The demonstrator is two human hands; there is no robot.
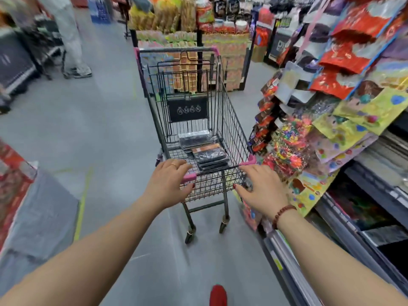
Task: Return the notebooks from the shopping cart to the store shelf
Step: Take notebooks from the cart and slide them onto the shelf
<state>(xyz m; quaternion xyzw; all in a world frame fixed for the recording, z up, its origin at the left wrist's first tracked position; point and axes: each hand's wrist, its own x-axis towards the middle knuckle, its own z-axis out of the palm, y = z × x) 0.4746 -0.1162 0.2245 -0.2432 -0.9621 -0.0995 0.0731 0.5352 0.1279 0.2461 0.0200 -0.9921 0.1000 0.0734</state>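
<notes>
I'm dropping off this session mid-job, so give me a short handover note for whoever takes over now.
Hands: left hand grips the cart handle; right hand lies over its right end, grip unclear.
Things: notebooks lie stacked on the floor of the shopping cart, none in hand. The shelving on the right shows gift bags.
Done: no notebook out of the cart yet.
Left: move every notebook to its shelf.

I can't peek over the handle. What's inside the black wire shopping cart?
Flat dark plastic-wrapped notebooks lie in overlapping stacks on the floor of the black wire shopping cart; one shows an orange strip. How many lie underneath is hidden by the top ones.
</notes>
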